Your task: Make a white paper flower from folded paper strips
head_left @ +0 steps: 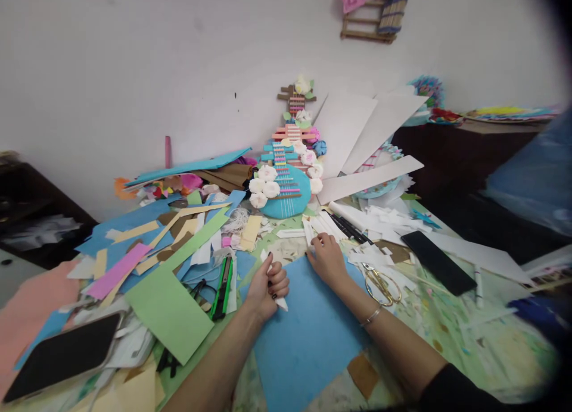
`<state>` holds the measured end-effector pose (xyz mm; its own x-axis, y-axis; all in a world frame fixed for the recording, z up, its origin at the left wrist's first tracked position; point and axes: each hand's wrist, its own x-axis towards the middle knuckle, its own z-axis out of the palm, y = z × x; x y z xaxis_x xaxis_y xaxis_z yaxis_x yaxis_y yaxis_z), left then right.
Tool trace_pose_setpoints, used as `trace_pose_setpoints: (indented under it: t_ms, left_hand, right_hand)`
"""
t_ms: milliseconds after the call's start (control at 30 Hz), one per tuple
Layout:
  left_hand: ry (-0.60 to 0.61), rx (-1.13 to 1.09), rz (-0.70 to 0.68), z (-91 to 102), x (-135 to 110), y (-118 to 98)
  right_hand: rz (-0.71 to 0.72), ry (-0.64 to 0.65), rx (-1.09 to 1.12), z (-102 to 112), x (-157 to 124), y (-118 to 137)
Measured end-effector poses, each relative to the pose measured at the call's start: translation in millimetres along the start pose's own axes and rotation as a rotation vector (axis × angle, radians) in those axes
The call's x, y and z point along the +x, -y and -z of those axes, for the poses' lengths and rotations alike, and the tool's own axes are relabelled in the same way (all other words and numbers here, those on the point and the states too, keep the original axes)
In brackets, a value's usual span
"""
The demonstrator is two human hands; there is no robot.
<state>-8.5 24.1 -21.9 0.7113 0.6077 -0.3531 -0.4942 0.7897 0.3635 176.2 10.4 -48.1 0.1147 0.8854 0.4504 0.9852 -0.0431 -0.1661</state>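
My left hand (267,288) is closed in a fist round a white strip of paper (280,303), whose ends stick out above and below the fingers. It rests on the left edge of a large blue paper sheet (308,334). My right hand (328,258) lies at the sheet's far edge with fingers curled on small white paper strips (313,232); what it pinches is too small to name. A thin bracelet circles my right wrist.
Gold scissors (382,284) lie right of my right hand, a black phone (438,262) further right. A green utility knife (222,288) and a green sheet (170,308) lie left, a dark tablet (62,355) at front left. A paper guitar model (286,186) leans on the wall.
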Motion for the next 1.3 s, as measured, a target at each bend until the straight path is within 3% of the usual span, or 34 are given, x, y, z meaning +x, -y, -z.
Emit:
trace_pose_setpoints:
  t_ms: [167,267,467,600,700,800,867,967,1033,1167,1300]
  left_hand:
    - [-0.044,0.014,-0.019,3.6,2,-4]
    - [-0.138,0.136,-0.146,6.5,5,-3]
    - [-0.220,0.366,-0.381,6.2,8,3]
    - [-0.279,0.322,-0.465,10.3,13,1]
    - [-0.301,0.308,-0.494,13.6,14,-4]
    - [-0.321,0.285,-0.520,14.1,12,-9]
    - [-0.322,0.279,-0.528,13.1,10,-11]
    - [-0.305,0.306,-0.532,10.4,7,-10]
    - [-0.298,0.361,-0.537,8.4,6,-8]
    - [-0.260,0.492,-0.490,4.6,4,-3]
    - [-0.260,0.547,-0.505,0.3,4,-1]
  right_hand:
    - [-0.028,-0.016,-0.106,-10,12,-3]
    - [0.027,-0.132,-0.046,-5,8,-1]
    - [0.390,-0.395,0.127,17,-14,32]
    - [0.635,-0.368,0.200,13,-20,45]
    - [0.667,-0.296,0.332,7,-20,42]
    - [0.524,-0.236,0.557,6,-18,34]
    - [0.305,-0.170,0.733,6,-16,30]
    - [-0.099,0.031,1.054,7,-15,29]
    - [-0.251,0.198,1.287,7,-14,32]
    - [-0.274,0.473,1.538,9,-15,41]
    - [-0.299,0.509,1.545,9,-19,46]
